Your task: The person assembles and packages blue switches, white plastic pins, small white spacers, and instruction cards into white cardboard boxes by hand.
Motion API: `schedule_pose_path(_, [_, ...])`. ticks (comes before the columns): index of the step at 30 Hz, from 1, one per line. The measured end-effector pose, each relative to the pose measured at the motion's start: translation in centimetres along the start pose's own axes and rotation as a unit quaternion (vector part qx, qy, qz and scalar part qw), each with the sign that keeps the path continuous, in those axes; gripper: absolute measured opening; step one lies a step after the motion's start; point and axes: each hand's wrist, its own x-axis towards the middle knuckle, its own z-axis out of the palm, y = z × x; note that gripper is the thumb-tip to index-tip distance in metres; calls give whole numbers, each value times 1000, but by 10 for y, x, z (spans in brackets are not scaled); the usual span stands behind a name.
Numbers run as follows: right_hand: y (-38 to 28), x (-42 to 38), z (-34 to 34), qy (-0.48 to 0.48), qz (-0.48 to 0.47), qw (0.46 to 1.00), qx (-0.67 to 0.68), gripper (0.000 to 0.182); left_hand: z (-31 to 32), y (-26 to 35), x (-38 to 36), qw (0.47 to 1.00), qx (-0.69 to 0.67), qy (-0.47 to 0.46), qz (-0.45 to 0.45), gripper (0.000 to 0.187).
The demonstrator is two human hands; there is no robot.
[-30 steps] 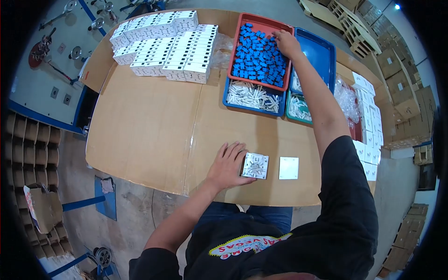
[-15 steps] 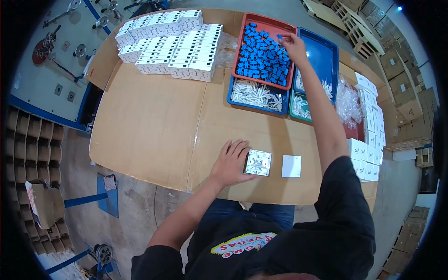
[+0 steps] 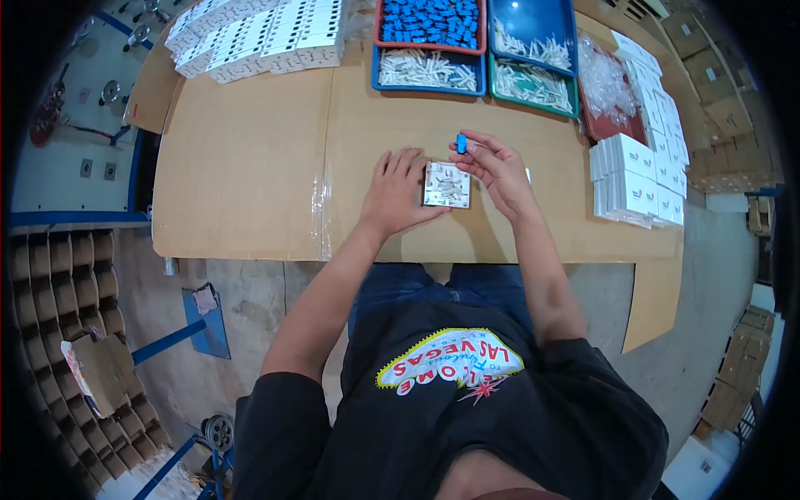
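Observation:
A small square white box (image 3: 447, 185) sits on the cardboard surface, with whitish pieces visible inside it. My left hand (image 3: 395, 190) holds it from the left, fingers along the far left side and thumb at the near edge. Just above the box's far right corner, my right hand (image 3: 497, 171) pinches a small blue plastic piece (image 3: 461, 143) between thumb and fingers. A white square plate is almost wholly hidden behind the right hand; only a sliver of it shows.
Beyond my hands stand a red tray (image 3: 482, 46) of blue pieces, and blue (image 3: 375, 75) and green (image 3: 575, 110) trays of white pieces. Stacked white boxes (image 3: 283, 42) fill the far left; more white boxes (image 3: 637, 179) and a plastic bag (image 3: 607, 79) lie right. The cardboard tabletop (image 3: 242, 192) ends near my lap.
My right hand has come back from the red tray to the white box, carrying a blue piece. The left hand stays at the box. The view has tilted down towards me.

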Motion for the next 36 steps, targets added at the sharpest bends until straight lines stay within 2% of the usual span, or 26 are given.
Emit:
schedule_pose_path(5, [2, -13, -5, 5, 12, 999, 48, 30, 2, 3, -1, 1000, 10, 8, 2, 90])
schedule_pose_path(7, [2, -14, -5, 46, 6, 997, 61, 27, 1, 2, -1, 1000, 14, 10, 3, 91])
schedule_pose_path(11, [15, -13, -19, 38, -8, 998, 58, 30, 3, 1, -3, 1000, 23, 9, 2, 91])
schedule_pose_path(13, [21, -11, -19, 66, -52, 995, -58, 35, 3, -1, -2, 999, 31, -11, 0, 95])
schedule_pose_path(14, [28, -10, -21, 64, -48, 995, -58, 35, 3, -1, -3, 999, 30, -12, -5, 95])
schedule_pose_path(16, [39, -6, -23, 70, -128, 969, -200, 34, 3, -2, -1, 999, 35, -16, -6, 96])
schedule_pose_path(17, [43, -6, -25, 69, -125, 969, -200, 34, 4, -1, -2, 999, 34, -17, -9, 96])
schedule_pose_path(19, [45, -8, -15, 54, -212, 905, -365, 31, 3, -1, -1, 999, 32, -12, -7, 96])
schedule_pose_path(20, [44, -9, -11, 52, -211, 906, -364, 31, 3, -1, -1, 999, 33, -13, -10, 96])
schedule_pose_path(22, [43, -10, -3, 34, -214, 853, -475, 31, 3, -1, -1, 999, 30, -13, -9, 95])
schedule_pose_path(26, [52, -4, 5, 17, -217, 846, -487, 34, 2, -2, -2, 1000, 11, 21, 7, 93])
schedule_pose_path(28, [57, 2, 4, 14, -277, 811, -515, 33, 2, -2, -2, 1000, 9, 25, 9, 92])
schedule_pose_path(32, [60, 7, 6, 10, -300, 795, -527, 33, 4, -4, -1, 1000, 10, 18, 1, 93])
schedule_pose_path(34, [62, 10, 5, 4, -319, 762, -563, 32, 4, -3, -1, 1000, 11, 18, 1, 93])
schedule_pose_path(36, [64, 11, 6, 6, -320, 765, -559, 32, 4, -4, -2, 1000, 11, 21, 1, 94])
